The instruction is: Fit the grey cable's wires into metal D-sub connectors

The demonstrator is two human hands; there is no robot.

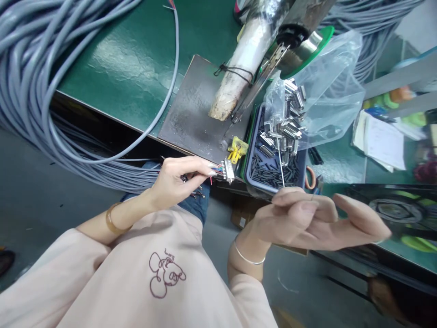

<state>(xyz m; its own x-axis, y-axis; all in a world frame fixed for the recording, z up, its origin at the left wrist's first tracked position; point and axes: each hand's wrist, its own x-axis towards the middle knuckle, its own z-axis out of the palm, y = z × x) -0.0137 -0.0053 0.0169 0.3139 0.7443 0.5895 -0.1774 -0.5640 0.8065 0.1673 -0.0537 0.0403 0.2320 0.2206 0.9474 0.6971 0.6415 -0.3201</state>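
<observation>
My left hand [186,177] is closed, thumb and fingertips pinching thin coloured wires [217,170]. At their ends sits a silver multi-pin connector [227,171], just past my fingertips at the board's front edge. Beside it, a small yellow clip [237,149] rests on the dark board [191,105]. My right hand [303,218] is closed in a pinch in front of the blue bin. From its fingertips a thin silvery strand [280,164] points up over the bin; whether it is solder wire or a tool is unclear. A soldering iron [256,89] slants down above the board.
A pale tube [239,68] leans beside the iron. Behind are a solder spool [307,52] and a plastic bag [337,100]. The blue bin [251,180] holds connectors [290,130] and black sleeves [269,173]. Grey cable coils [30,68] hang over the table edge at left.
</observation>
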